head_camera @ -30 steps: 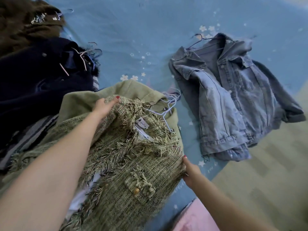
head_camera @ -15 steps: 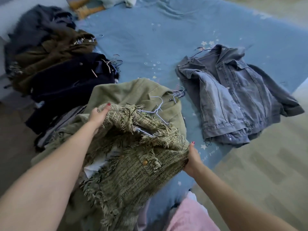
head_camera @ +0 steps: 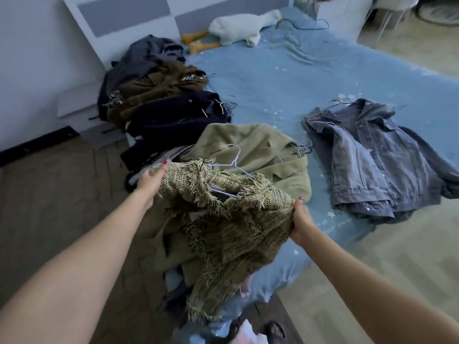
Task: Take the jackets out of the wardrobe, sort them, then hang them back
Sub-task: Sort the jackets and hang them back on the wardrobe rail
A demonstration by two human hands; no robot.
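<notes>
A green fringed tweed jacket (head_camera: 231,227) on a white wire hanger (head_camera: 234,165) is lifted off the blue bed (head_camera: 285,78). My left hand (head_camera: 150,181) grips its left shoulder and my right hand (head_camera: 301,220) grips its right shoulder. Under it lies a plain olive jacket (head_camera: 253,142). A blue denim jacket (head_camera: 375,157) lies spread on the bed to the right. A pile of dark jackets, navy (head_camera: 173,117), brown (head_camera: 161,85) and grey (head_camera: 141,55), sits at the bed's left edge.
A white plush goose (head_camera: 241,27) lies at the head of the bed by the headboard (head_camera: 129,13). A white nightstand (head_camera: 82,112) stands left of the bed. Wooden floor (head_camera: 49,199) runs along both sides. A dark cable (head_camera: 305,24) trails near the pillow end.
Both hands have raised the tweed jacket off the olive one and pulled it nearer to me. The view has tilted up, bringing the headboard, goose and nightstand into sight.
</notes>
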